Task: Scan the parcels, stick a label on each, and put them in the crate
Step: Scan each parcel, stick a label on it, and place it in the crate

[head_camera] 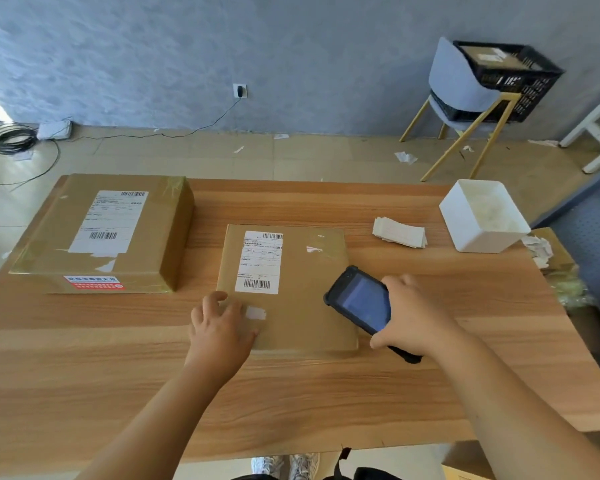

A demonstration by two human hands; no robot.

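One parcel (489, 57) is in the crate (520, 81) at upper right; two wait on the desk (291, 393), right hand (416, 317) gripping the scanner (361, 299), left hand (219, 327) resting loose-fingered on the flat parcel (302, 306).

Wooden table (291, 393): big parcel (163, 233) left, flat parcel (309, 306) centre, label stack (399, 232), white tub (465, 233) right.

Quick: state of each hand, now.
Left hand: open, fingers resting on the small parcel.
Right hand: gripping the handheld scanner.

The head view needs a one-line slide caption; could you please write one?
Left hand rests on the smaller parcel while the right hand holds a handheld scanner at its right edge.
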